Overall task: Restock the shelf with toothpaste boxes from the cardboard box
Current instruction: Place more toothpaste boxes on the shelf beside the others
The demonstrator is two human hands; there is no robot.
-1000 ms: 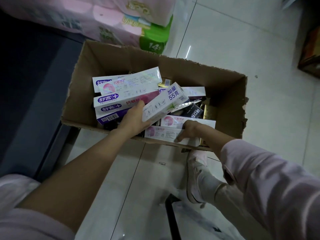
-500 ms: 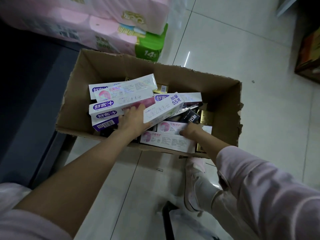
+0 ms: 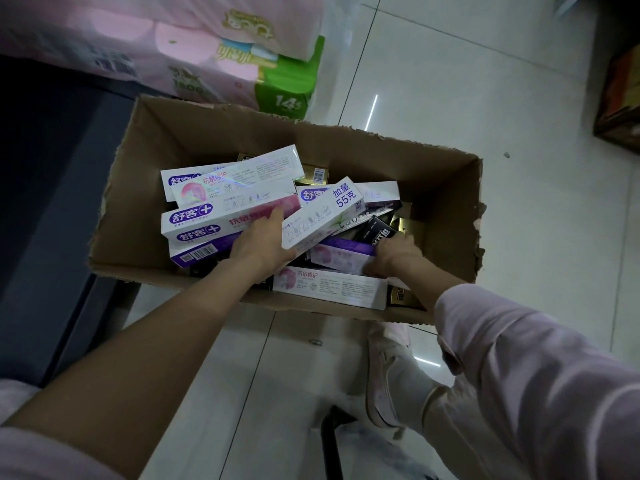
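An open cardboard box (image 3: 145,161) stands on the tiled floor, holding several white, pink and purple toothpaste boxes piled loosely. My left hand (image 3: 258,242) grips the near end of a white toothpaste box (image 3: 325,216) printed with blue characters, tilted up across the pile. My right hand (image 3: 394,254) reaches into the box's near right part, and its fingers curl over the end of a white and purple toothpaste box (image 3: 341,258). Another white toothpaste box (image 3: 329,289) lies along the near wall. A black carton (image 3: 377,233) shows just beyond my right hand.
Pink and green packs of tissue rolls (image 3: 207,57) are stacked behind the box. A dark shelf base (image 3: 41,188) runs along the left. My shoe (image 3: 388,368) is on the floor below the box. A brown carton (image 3: 620,98) sits at the far right.
My right hand has slid from the white box at the near wall to the purple-edged box behind it. My left hand keeps its hold on the tilted white box.
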